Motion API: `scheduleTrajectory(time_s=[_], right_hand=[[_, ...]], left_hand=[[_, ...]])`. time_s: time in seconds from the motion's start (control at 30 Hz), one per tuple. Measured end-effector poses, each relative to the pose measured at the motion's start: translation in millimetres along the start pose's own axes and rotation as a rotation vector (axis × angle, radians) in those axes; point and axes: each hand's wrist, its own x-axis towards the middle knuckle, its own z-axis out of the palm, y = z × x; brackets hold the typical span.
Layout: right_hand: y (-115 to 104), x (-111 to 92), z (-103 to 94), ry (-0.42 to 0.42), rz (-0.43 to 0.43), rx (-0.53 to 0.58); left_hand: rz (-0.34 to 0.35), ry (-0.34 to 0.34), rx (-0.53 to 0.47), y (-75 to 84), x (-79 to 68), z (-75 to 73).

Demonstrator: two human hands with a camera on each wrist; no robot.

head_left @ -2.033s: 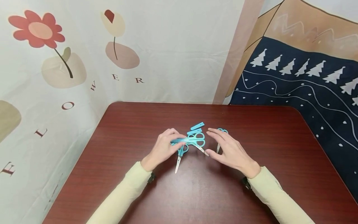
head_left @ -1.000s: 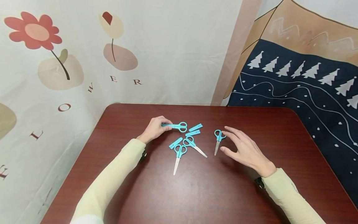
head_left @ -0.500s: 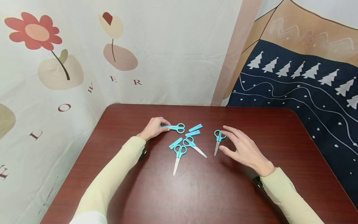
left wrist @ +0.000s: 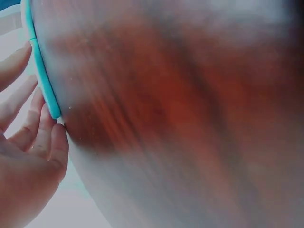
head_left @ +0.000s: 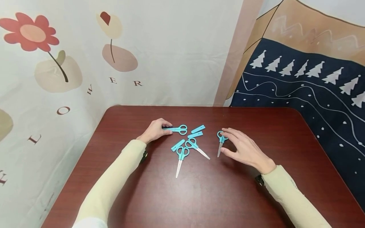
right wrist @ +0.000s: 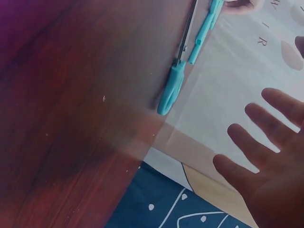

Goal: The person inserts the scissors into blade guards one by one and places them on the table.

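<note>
Toward the back left of the table, my left hand pinches the capped end of light-blue scissors, loops pointing right. The left wrist view shows its fingertips along the blue cap. My right hand hovers with spread fingers beside uncapped scissors, whose blade points toward the front; its fingertips overlap one loop in the head view. In the right wrist view those scissors are apart from the spread fingers. Between my hands lie two more uncapped scissors, one in front, one behind it.
Three loose blue blade caps lie by the middle scissors: one at the left, two behind. The reddish-brown table meets a printed cloth wall at its back edge.
My left hand has carried the capped scissors from over the pile to the back left, then kept nearly still. My right hand moved off rightward and has since edged slightly closer to the right-hand scissors.
</note>
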Motion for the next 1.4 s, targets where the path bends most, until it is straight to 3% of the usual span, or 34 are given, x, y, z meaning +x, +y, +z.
scheduleTrajectory(time_s=[0.23, 0.63, 0.93, 1.4], right_hand=[[14.8, 6.8, -0.2, -0.124, -0.024, 0.061], [31.3, 22.8, 1.5, -0.316, -0.059, 0.078], [36.5, 26.7, 6.9, -0.372, -0.057, 0.058], [44.8, 13.9, 1.3, -0.387, -0.020, 0.048]], left_hand=[[0.042, 0.032, 0.009, 3.8, -19.9, -3.9], [0.095, 0.058, 0.040, 27.2, -59.4, -6.4], [0.128, 0.082, 0.059, 39.5, -84.5, -4.4], [0.151, 0.098, 0.085, 38.5, -101.2, 2.6]])
